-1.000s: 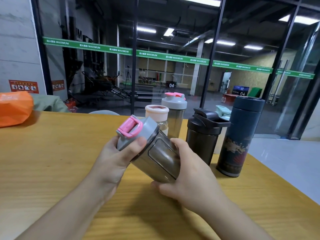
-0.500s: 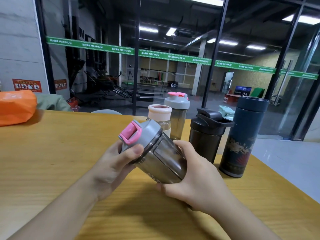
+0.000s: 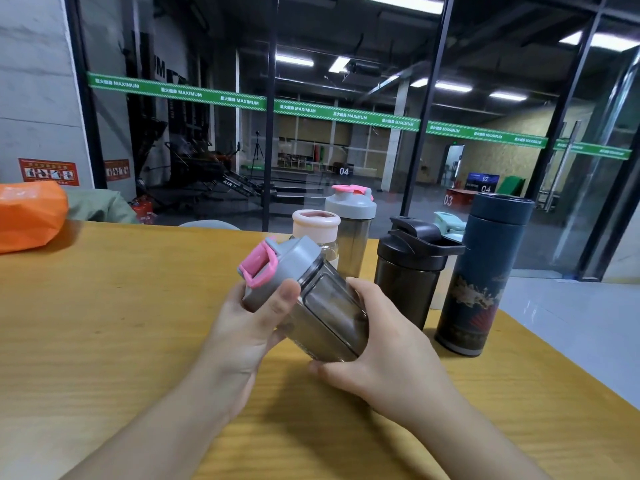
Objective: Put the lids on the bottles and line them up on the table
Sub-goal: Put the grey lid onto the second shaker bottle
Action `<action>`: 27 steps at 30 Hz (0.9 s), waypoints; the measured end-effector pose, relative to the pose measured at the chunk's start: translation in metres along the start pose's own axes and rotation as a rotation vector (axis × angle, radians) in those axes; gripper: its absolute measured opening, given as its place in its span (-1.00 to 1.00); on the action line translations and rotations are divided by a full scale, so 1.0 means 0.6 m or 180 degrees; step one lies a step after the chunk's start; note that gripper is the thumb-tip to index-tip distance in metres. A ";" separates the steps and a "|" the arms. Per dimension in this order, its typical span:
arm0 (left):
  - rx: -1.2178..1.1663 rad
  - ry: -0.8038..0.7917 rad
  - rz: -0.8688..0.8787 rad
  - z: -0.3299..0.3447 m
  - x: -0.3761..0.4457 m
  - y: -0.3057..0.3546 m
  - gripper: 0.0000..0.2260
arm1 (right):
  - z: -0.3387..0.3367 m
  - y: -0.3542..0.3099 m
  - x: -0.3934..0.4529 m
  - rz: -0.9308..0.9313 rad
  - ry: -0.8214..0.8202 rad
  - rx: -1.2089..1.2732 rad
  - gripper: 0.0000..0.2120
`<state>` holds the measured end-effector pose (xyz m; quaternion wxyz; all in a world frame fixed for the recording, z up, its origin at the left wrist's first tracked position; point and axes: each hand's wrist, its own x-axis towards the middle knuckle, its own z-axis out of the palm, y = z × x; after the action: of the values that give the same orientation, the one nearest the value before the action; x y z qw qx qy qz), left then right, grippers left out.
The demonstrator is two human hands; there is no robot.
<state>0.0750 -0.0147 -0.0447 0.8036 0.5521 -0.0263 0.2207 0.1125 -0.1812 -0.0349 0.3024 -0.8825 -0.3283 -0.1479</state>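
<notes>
I take the orange bag (image 3: 29,216) as my mark: it lies at the far left of the wooden table (image 3: 104,323), on its far edge. Just right of the bag, behind the table edge, sits a heap of pale green cloth (image 3: 100,206). Above the bag, a red notice (image 3: 48,172) is stuck on the grey wall. Further right of the bag runs a glass wall with a green banner (image 3: 346,116) across it.

Ceiling strip lights (image 3: 401,0) glare off the glass wall (image 3: 346,150); hands cast soft shadows on the wooden table (image 3: 104,323). Wide-angle bending at edges, background perhaps slightly soft.
</notes>
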 end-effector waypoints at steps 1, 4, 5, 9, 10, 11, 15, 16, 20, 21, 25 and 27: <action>-0.0004 0.0069 -0.0044 0.000 0.000 0.000 -0.07 | 0.000 0.000 0.000 -0.0031 -0.0007 -0.0028 -0.13; -0.0031 0.0116 -0.0255 -0.006 0.001 0.000 -0.24 | 0.000 0.001 0.002 -0.0132 -0.0048 -0.0108 -0.13; -0.0066 0.0126 -0.0313 -0.007 0.001 0.000 -0.35 | 0.000 0.004 0.003 -0.0146 -0.0079 -0.0090 -0.14; -0.0109 0.0323 -0.0372 -0.009 0.004 -0.003 -0.55 | -0.004 0.021 0.008 -0.0125 -0.0199 0.0329 -0.28; -0.0108 0.0449 -0.0365 -0.011 0.007 -0.003 -0.57 | -0.006 0.027 0.010 -0.0082 -0.0193 0.0442 -0.27; -0.0107 0.0575 -0.0357 -0.013 0.009 -0.001 -0.58 | -0.007 0.033 0.012 -0.0016 -0.0166 0.0576 -0.25; -0.0332 0.1026 -0.0249 -0.026 0.019 0.012 -0.59 | -0.007 0.048 0.016 0.0351 -0.0086 0.1237 -0.26; -0.0411 0.1106 -0.0234 -0.031 0.021 0.015 -0.64 | -0.005 0.048 0.016 0.0435 -0.0138 0.1425 -0.32; -0.0684 0.1412 -0.0390 -0.045 0.027 0.019 -0.76 | 0.007 0.051 0.023 0.0623 -0.0376 0.2125 -0.37; -0.0713 0.1455 -0.0440 -0.045 0.028 0.020 -0.78 | 0.009 0.052 0.024 0.0613 -0.0403 0.2266 -0.37; -0.0682 0.1334 -0.0565 -0.041 0.026 0.020 -0.71 | 0.014 0.054 0.023 0.0516 -0.0464 0.2557 -0.33; -0.0616 0.1174 -0.0547 -0.041 0.023 0.020 -0.51 | 0.013 0.055 0.022 0.0475 -0.0424 0.2541 -0.34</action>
<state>0.0780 0.0156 -0.0395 0.8599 0.4230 0.1472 0.2451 0.1452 -0.1898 -0.0492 0.6090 -0.7249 -0.3139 0.0709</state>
